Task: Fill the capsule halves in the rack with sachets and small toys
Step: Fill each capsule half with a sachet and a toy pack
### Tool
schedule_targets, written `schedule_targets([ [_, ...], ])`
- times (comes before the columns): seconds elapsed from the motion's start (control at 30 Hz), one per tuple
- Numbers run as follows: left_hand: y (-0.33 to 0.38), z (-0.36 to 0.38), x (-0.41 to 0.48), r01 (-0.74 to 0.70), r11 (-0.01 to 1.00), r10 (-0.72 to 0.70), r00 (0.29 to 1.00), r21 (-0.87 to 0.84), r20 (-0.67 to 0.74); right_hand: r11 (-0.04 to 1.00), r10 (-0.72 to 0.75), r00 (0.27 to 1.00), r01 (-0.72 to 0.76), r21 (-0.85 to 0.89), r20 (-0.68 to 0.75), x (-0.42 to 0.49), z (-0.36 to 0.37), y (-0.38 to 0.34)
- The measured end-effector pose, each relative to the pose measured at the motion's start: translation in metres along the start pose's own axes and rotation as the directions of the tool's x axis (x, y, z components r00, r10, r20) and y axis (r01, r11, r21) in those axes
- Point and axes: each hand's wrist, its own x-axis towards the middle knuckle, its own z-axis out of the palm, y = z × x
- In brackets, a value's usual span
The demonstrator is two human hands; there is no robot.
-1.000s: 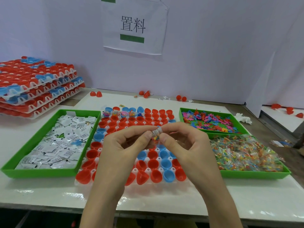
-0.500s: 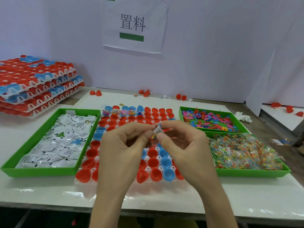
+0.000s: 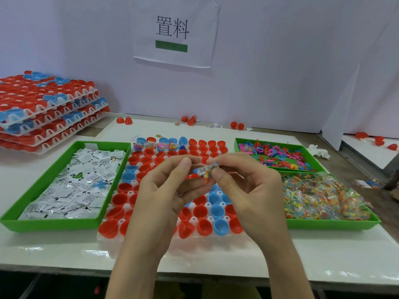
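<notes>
A white rack [image 3: 216,239] of red and blue capsule halves lies at the table's middle. Several halves in its back row [image 3: 160,146] hold coloured contents. Above the rack, my right hand [image 3: 248,190] pinches a small clear packet of coloured bits [image 3: 208,170] between thumb and forefinger. My left hand [image 3: 164,190] is close beside it, thumb and forefinger just off the packet and lower fingers curled beneath it. A green tray [image 3: 54,224] of white sachets [image 3: 82,184] is at the left. At the right are a tray of small plastic toys [image 3: 274,154] and one of clear packets [image 3: 319,195].
A stack of filled racks [image 3: 43,113] stands at the back left. Loose red capsule halves [image 3: 191,120] lie along the wall, more on the right-hand surface [image 3: 379,141]. A crumpled white tissue [image 3: 319,151] sits behind the toy tray. A paper sign [image 3: 172,31] hangs on the wall.
Both hands pinched the packet together earlier. Now my left thumb and forefinger have drawn a little left off it, and my right hand keeps the packet.
</notes>
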Motion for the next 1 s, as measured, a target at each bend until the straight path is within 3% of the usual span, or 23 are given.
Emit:
schedule_targets([
  [0.2,-0.002,0.0,0.002,0.135,0.986,-0.134,0.991,0.095,-0.017,0.989,-0.123,0.992,0.122,-0.082,0.002,0.0,-0.004,-0.002],
  [0.33,0.002,0.001,0.003,0.273,0.962,-0.274,0.951,0.028,0.141,0.967,-0.204,0.978,0.208,-0.144,0.046,0.001,-0.006,-0.002],
  [0.53,0.0,-0.005,0.005,0.277,0.959,-0.259,0.944,-0.063,0.202,0.953,-0.243,0.965,0.257,-0.158,0.101,0.001,-0.013,-0.001],
  [0.67,0.0,-0.008,0.001,0.191,0.981,-0.178,0.96,-0.041,0.214,0.956,-0.23,0.963,0.25,-0.152,0.139,0.001,-0.016,-0.003],
  [0.8,-0.001,-0.005,-0.002,0.035,0.999,-0.037,0.99,0.022,0.135,0.973,-0.192,0.971,0.207,-0.104,0.139,0.0,-0.018,-0.005],
  [1.0,-0.003,0.001,-0.004,-0.259,0.915,0.249,0.966,0.309,0.072,0.994,0.098,0.99,-0.101,0.028,0.103,0.001,-0.012,-0.006],
])
